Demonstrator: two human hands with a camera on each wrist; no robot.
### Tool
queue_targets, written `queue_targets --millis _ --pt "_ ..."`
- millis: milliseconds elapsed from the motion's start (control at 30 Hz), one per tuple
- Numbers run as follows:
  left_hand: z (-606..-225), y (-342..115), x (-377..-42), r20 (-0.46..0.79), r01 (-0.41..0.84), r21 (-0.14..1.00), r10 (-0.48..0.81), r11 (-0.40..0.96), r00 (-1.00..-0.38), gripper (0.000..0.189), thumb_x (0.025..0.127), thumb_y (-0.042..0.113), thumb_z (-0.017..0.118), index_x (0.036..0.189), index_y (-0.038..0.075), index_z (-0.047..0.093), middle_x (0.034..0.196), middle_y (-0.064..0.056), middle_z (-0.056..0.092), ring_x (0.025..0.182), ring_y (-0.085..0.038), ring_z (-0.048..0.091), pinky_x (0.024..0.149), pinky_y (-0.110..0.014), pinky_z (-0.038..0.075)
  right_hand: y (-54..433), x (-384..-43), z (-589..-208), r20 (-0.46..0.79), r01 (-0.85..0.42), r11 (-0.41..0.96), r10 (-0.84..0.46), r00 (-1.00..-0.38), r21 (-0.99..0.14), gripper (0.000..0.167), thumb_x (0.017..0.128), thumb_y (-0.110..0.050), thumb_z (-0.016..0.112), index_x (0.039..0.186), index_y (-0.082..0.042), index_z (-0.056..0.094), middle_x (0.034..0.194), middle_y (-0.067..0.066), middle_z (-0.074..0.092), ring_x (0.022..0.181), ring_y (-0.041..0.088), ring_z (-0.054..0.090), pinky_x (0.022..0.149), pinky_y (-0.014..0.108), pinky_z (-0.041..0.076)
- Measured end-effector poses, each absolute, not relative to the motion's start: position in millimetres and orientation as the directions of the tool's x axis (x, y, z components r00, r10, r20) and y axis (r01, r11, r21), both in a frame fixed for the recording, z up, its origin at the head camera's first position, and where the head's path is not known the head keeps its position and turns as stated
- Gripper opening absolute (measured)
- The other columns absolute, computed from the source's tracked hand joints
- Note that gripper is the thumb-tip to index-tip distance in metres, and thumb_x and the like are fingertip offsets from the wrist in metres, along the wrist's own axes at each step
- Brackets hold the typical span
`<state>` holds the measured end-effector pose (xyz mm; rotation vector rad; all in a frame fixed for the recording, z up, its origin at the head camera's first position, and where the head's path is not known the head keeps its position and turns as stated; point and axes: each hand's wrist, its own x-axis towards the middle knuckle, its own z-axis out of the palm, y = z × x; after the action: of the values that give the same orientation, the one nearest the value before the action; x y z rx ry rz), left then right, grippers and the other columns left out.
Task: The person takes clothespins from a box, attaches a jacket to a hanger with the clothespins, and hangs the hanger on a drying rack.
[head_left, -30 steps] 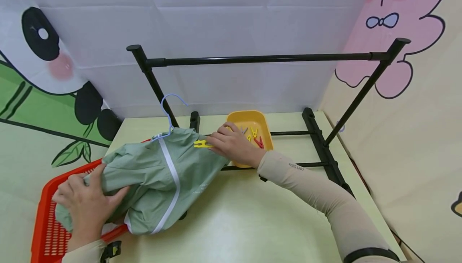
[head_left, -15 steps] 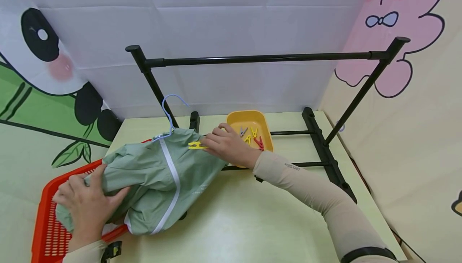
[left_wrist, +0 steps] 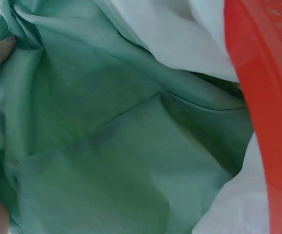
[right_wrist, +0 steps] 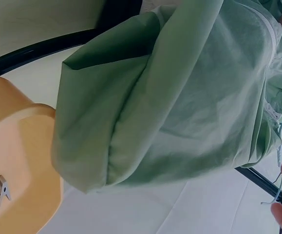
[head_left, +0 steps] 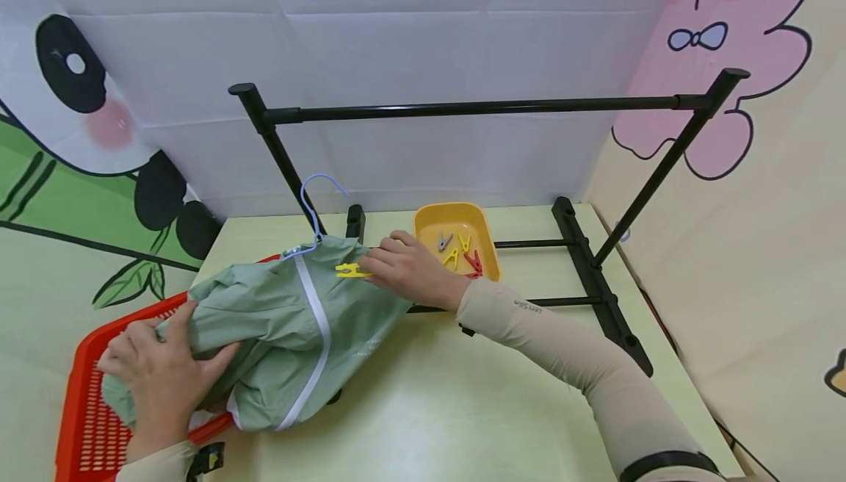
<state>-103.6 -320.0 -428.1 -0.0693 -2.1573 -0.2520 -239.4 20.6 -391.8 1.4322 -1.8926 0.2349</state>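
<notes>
A green garment [head_left: 264,320] with a white stripe hangs over the red basket [head_left: 76,394] on the left, a light blue hanger [head_left: 306,206] sticking out at its neck. My left hand [head_left: 158,364] grips the garment's near left part between thumb and fingers; in the left wrist view those fingertips lie at the edge of the green cloth [left_wrist: 92,146]. With my right hand [head_left: 413,269] I pinch a yellow clothespin [head_left: 350,270], its tip pointing left over the garment near the shoulder by the hanger. Part of the clothespin is hidden by my fingers.
Behind my right hand, a yellow tray [head_left: 456,214] holds several small clothespins [head_left: 465,243]. A black rack [head_left: 489,109] spans the table [head_left: 502,394], its upright posts at both sides. White cloth [left_wrist: 248,204] lies in the basket.
My right hand has moved slightly left with the yellow clothespin, bringing it nearer the garment's neck. The left hand keeps its hold and the garment has barely moved.
</notes>
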Motion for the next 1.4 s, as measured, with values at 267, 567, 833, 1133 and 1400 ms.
queue_targets --millis 267,567,833,1133,1400 --pt "-427 -318 -103 0.816 0.141 0.154 -0.046 0.978 -0.576 0.087 0.084 0.083 0.034 0.126 0.009 0.052 0.090 -0.037 0.032 0.086 -0.061 0.031 0.071 -0.072 0.018 13 -237 -388 0.652 -0.913 0.319 -0.754 -0.081 0.255 0.023 0.090 -0.020 0.075 0.108 -0.007 0.067 0.096 -0.001 0.067 0.086 0.017 0.056 0.091 0.029 0.043" --pt "-428 -317 -103 0.814 0.144 0.156 -0.045 0.977 -0.579 0.088 0.084 0.084 0.035 0.127 0.010 0.053 0.090 -0.037 0.033 0.085 -0.061 0.030 0.073 -0.075 0.018 5 -236 -383 0.631 -0.893 0.339 -0.771 -0.085 0.295 0.025 0.092 -0.023 0.073 0.112 -0.009 0.067 0.099 -0.003 0.069 0.086 0.015 0.056 0.092 0.029 0.042" --pt "-425 -316 -104 0.815 0.145 0.140 -0.030 0.979 -0.579 0.086 0.085 0.082 0.036 0.128 0.009 0.052 0.091 -0.037 0.033 0.085 -0.061 0.031 0.073 -0.074 0.019 -2 -235 -379 0.621 -0.890 0.339 -0.779 -0.085 0.305 0.024 0.092 -0.024 0.073 0.111 -0.011 0.067 0.101 -0.005 0.070 0.089 0.013 0.058 0.091 0.029 0.041" --pt "-426 -316 -106 0.827 0.166 0.138 -0.022 0.976 -0.562 0.086 0.084 0.082 0.038 0.127 0.009 0.053 0.090 -0.037 0.033 0.084 -0.061 0.030 0.073 -0.074 0.018 -7 -235 -379 0.627 -0.877 0.348 -0.776 -0.071 0.332 0.021 0.095 -0.026 0.070 0.110 -0.012 0.068 0.099 -0.005 0.070 0.088 0.012 0.058 0.088 0.027 0.041" --pt "-425 -313 -104 0.822 0.163 0.145 -0.027 0.976 -0.568 0.088 0.084 0.084 0.035 0.128 0.009 0.052 0.090 -0.038 0.032 0.085 -0.063 0.030 0.074 -0.077 0.018 -12 -233 -376 0.613 -0.856 0.358 -0.788 -0.061 0.374 0.020 0.098 -0.027 0.065 0.112 -0.013 0.067 0.099 -0.006 0.069 0.088 0.012 0.057 0.091 0.028 0.041"
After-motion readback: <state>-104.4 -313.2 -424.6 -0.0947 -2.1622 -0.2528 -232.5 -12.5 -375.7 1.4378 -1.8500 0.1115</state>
